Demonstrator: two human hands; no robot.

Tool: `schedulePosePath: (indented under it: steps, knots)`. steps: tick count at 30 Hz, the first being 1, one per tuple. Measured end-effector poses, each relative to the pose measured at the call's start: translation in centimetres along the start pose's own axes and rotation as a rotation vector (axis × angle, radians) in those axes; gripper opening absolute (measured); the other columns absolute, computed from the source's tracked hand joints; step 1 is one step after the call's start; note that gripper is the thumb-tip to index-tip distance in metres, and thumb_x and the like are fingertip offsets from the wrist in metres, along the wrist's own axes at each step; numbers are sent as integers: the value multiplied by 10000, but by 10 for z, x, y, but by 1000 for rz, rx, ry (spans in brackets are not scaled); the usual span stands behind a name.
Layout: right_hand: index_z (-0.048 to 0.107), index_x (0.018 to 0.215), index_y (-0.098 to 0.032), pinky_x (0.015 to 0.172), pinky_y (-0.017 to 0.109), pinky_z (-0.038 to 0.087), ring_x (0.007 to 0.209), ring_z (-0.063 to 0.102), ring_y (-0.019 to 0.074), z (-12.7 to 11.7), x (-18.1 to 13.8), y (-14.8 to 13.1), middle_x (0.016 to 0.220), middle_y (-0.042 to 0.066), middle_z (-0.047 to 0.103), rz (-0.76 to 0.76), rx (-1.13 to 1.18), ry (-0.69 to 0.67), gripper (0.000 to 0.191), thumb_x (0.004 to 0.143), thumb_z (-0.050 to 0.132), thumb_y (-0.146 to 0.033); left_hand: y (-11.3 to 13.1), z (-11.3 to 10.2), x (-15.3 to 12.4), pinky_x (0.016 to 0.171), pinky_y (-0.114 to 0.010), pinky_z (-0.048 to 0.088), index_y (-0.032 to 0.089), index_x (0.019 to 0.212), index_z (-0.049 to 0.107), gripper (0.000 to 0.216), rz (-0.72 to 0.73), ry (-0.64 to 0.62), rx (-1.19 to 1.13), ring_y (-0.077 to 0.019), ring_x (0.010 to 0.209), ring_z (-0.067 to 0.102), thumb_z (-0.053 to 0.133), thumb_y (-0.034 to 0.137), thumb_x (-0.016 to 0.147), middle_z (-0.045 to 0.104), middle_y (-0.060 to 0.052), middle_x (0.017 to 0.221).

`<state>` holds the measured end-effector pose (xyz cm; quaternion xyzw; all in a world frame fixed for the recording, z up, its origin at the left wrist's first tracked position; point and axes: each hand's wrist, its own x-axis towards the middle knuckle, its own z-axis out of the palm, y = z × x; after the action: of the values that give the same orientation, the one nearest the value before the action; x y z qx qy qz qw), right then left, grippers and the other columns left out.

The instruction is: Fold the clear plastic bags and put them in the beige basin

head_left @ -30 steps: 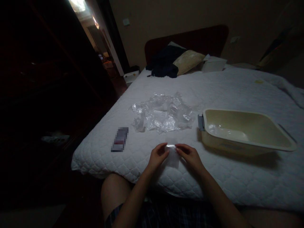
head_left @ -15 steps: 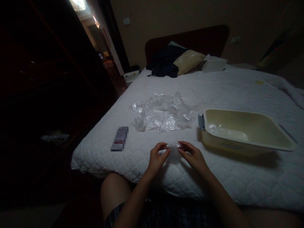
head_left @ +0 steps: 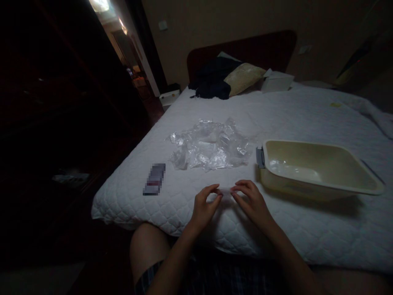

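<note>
A bed (head_left: 294, 119) with a white quilted cover fills most of the view, its right side cut off by the frame and its dark headboard (head_left: 264, 47) dim against the wall. On it, to the right, sits a cream plastic tub (head_left: 331, 162) with grey handle clips; a faint marking on its near outer wall is too dark to read. Left of the tub spreads a heap of crumpled clear plastic (head_left: 211, 145), its separate pieces hard to make out. Nearer the person, the left hand (head_left: 205, 207) and right hand (head_left: 253, 205) face each other, each with thumb and fingers nearly closed in a pinch on a small clear plastic film (head_left: 226, 191) stretched between them, low over the bed and partly hidden by the fingertips. A flat rectangular object (head_left: 154, 179) to the left is pixelated, any writing unreadable.
</note>
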<state>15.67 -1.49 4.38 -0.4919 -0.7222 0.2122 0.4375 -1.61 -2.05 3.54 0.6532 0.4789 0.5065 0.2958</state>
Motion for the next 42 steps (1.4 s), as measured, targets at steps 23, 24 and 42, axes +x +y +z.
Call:
schedulePosePath:
  steps: [23,24,42]
  knots:
    - [603,792,-165,579,293,475,637,585,178,18,-2,19,720,48,631,499,452,-20,324,651,619,-456,-37,7,3,559,-203,380,120,786,600,401,-713,-254,-692,-100,565,548,775,331,494,622,-22,675]
    - [608,804,-162,593,298,475,651,590,183,20,-2,21,726,52,637,516,474,-37,333,640,630,-451,-42,8,3,547,-201,373,115,766,595,383,-719,-238,-690,-98,550,543,772,326,500,619,-22,659]
    - [605,780,-133,527,225,376,539,517,102,28,-10,43,600,-13,595,684,820,-138,323,593,701,-379,-56,12,2,515,-194,328,110,750,595,356,-708,-202,-631,-88,508,495,755,338,528,575,4,579]
